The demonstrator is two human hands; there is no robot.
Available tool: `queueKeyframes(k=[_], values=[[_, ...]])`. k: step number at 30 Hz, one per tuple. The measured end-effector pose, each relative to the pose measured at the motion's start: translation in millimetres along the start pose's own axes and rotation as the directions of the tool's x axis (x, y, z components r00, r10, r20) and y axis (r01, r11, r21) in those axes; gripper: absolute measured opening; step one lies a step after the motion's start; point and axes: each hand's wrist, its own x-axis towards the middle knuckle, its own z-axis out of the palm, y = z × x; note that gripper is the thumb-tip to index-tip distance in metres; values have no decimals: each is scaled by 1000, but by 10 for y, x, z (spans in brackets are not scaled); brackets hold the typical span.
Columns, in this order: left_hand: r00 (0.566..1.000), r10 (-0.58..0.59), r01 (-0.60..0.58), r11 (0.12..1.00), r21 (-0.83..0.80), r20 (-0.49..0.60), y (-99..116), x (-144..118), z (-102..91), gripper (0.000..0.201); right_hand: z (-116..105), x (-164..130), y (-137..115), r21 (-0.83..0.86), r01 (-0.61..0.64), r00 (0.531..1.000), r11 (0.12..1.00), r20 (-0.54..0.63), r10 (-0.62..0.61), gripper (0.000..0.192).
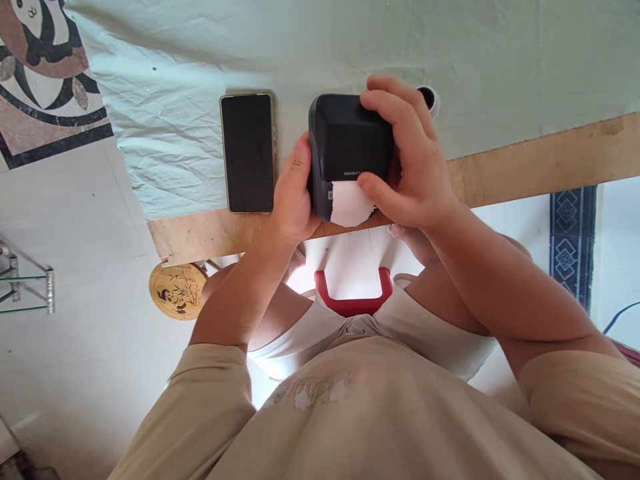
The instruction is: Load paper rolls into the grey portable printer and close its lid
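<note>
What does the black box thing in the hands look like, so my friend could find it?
Look at the table with the pale green cloth. At its front edge, both hands, left hand and right hand, grip a chunky black box, a small printer, with white paper coming out. The phone beside it is flat and untouched.

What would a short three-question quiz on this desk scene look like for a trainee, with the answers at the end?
1. True or false: both hands grip the black box.
2. What lies flat on the table beside the left hand?
A. a phone
B. a notebook
C. a mug
3. What colour is the paper sticking out of the box's slot, under the right hand's thumb?

Key:
1. True: the left hand holds one side, the right hand wraps the top and other side.
2. A, the phone, with a dark screen.
3. White.
</note>
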Motion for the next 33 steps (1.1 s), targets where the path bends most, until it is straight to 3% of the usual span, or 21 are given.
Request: queueKeyframes(k=[5,13,19,23,25,28,30,33], values=[[998,55,-56,998,-15,-21,10,23,-45,28,3,10,-2,21,15,1000,1000,-1,-15,62],[1000,-5,5,995,-95,2,51,45,16,34,-74,45,-119,-13,4,998,1000,-65,-5,55],[1000,-5,5,999,-49,-8,33,8,43,24,-135,187,-167,-119,-94,941,988,-336,49,37],[995,-36,36,999,2,-90,-17,6,-27,25,-128,311,-107,-98,-162,886,982,-453,101,25],[994,-38,38,999,6,-100,-21,8,-38,27,-149,343,-118,-142,-167,922,976,-374,103,24],[1000,0,0,1000,-21,-3,-11,9,-25,24,-194,362,-211,-306,-87,992,948,-116,53,12],[998,36,-34,999,-29,57,-5,9,-9,17,-217,362,-289,-440,-23,997,898,50,50,15],[995,59,-57,998,-22,77,-7,6,0,14,-248,350,-366,-576,15,971,817,205,126,18]])
